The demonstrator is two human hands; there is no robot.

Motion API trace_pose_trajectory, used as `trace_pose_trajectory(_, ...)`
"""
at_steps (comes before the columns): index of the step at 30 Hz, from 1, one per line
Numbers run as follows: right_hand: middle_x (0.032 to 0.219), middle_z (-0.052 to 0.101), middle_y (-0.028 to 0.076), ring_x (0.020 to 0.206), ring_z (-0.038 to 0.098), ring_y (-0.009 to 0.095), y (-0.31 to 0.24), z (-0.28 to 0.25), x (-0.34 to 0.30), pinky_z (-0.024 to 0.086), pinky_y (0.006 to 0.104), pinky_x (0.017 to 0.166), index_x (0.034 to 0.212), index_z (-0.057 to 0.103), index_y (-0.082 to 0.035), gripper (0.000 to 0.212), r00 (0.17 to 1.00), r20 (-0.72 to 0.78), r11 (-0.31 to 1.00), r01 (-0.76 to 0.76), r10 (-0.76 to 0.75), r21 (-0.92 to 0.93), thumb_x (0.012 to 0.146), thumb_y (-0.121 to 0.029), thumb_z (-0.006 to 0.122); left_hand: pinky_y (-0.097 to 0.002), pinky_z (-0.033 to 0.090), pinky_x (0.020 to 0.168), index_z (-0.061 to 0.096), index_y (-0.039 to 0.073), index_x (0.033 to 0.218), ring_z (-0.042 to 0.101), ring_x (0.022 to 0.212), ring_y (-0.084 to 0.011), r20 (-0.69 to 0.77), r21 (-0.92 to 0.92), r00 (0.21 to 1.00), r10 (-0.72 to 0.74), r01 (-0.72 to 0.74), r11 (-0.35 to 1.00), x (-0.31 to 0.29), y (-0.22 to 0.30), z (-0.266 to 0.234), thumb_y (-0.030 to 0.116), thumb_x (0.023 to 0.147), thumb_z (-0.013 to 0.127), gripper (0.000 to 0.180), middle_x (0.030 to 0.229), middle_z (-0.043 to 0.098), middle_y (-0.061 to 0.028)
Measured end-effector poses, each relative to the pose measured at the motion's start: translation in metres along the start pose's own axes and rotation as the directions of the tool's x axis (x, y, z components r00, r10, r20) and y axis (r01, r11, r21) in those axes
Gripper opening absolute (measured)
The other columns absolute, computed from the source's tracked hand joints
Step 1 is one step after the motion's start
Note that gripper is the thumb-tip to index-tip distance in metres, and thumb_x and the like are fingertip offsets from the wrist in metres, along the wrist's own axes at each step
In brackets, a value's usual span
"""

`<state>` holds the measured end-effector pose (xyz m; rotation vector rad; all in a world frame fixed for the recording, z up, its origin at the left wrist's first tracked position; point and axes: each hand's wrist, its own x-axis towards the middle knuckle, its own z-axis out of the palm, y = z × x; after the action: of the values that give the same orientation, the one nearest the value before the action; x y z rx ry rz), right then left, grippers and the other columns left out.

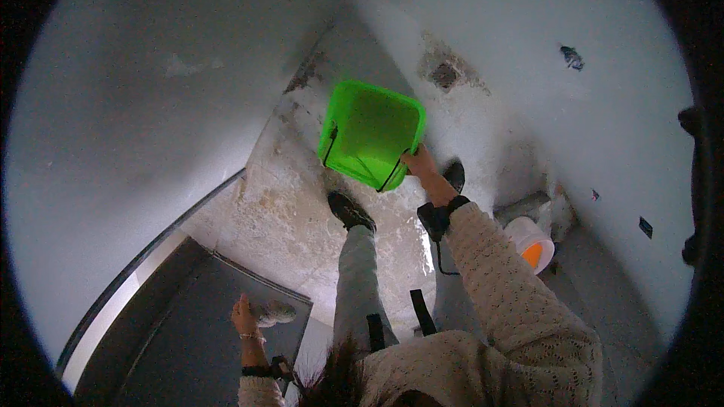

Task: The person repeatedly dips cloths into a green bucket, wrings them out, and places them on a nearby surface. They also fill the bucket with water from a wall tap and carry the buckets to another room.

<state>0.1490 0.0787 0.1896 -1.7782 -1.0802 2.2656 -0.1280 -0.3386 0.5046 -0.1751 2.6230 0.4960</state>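
A square bright green plastic bucket [375, 117] with a thin black handle is in front of me, its mouth facing up toward me. My right hand [424, 167] is closed on its near right rim, beside the handle's end. Down at the lower left, my left hand [244, 318] is closed around one end of a pale grey, fuzzy-looking roll [274, 313]. Whether this roll is a paint roller cover or a bunched cloth, I cannot tell. The fingers under the roll are partly hidden.
A white bucket [522, 232] with something orange in it stands right of my right forearm, near a block [528, 206]. A dark hole [443, 75] breaks the stained floor [290, 207] by the right wall. At lower left is a dark panel [192, 324].
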Motion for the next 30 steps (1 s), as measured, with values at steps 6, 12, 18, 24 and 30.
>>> trace_pose_trajectory(6,0.099,0.058,0.011,0.082,0.061,0.023,-0.029,-0.036,-0.065,0.055,0.0389,0.065,0.118,0.043,-0.005,0.044,0.998,0.004,0.971,-0.057,0.058,0.232,0.078,-0.01,0.059,-0.0298,0.036,0.052,0.057,0.006,0.073,0.045,0.061,-0.0107,-0.035,-0.352,0.999,0.02,-0.031,0.936,-0.033,-0.057,-0.053,0.027,0.086,0.06,0.025,0.068,0.05,0.0019)
trace_pose_trajectory(12,0.098,0.057,0.011,0.074,0.06,0.023,-0.006,-0.085,-0.153,0.054,0.0348,0.057,0.117,0.042,-0.004,0.045,0.994,-0.106,0.902,0.014,0.035,0.431,0.076,-0.006,0.059,-0.0309,0.035,0.053,0.057,0.005,0.074,0.043,0.061,-0.0115,-0.062,-0.21,0.998,-0.016,0.003,0.978,-0.067,-0.006,-0.071,0.033,0.083,0.063,0.03,0.067,0.048,0.0012)
trace_pose_trajectory(18,0.09,0.056,0.006,0.069,0.058,0.016,0.027,-0.104,-0.245,0.056,0.0366,0.058,0.115,0.042,-0.008,0.042,0.934,-0.347,0.855,0.114,0.082,0.506,0.076,-0.008,0.058,-0.0328,0.036,0.055,0.058,0.001,0.078,0.042,0.063,-0.0122,0.028,-0.084,0.989,0.144,-0.141,0.986,-0.046,0.035,-0.041,0.041,0.08,0.064,0.039,0.068,0.049,-0.0001)
trace_pose_trajectory(24,0.099,0.055,0.009,0.083,0.059,0.022,0.062,-0.148,-0.365,0.055,0.039,0.067,0.112,0.045,-0.008,0.041,0.87,-0.466,0.792,0.167,0.162,0.587,0.074,-0.012,0.059,-0.0341,0.041,0.056,0.06,-0.001,0.075,0.05,0.064,-0.0167,0.268,0.029,0.905,0.33,-0.35,0.936,0.032,0.016,-0.037,0.043,0.082,0.058,0.045,0.072,0.058,-0.0071)
trace_pose_trajectory(30,0.104,0.055,0.011,0.089,0.06,0.025,0.143,-0.176,-0.5,0.053,0.0391,0.077,0.11,0.048,-0.005,0.034,0.877,-0.452,0.599,0.276,0.163,0.752,0.078,-0.011,0.058,-0.038,0.046,0.061,0.065,0.0,0.097,0.055,0.066,-0.0231,0.495,0.411,0.274,0.824,-0.91,0.056,0.05,0.006,-0.031,0.037,0.084,0.056,0.04,0.08,0.063,-0.0107)
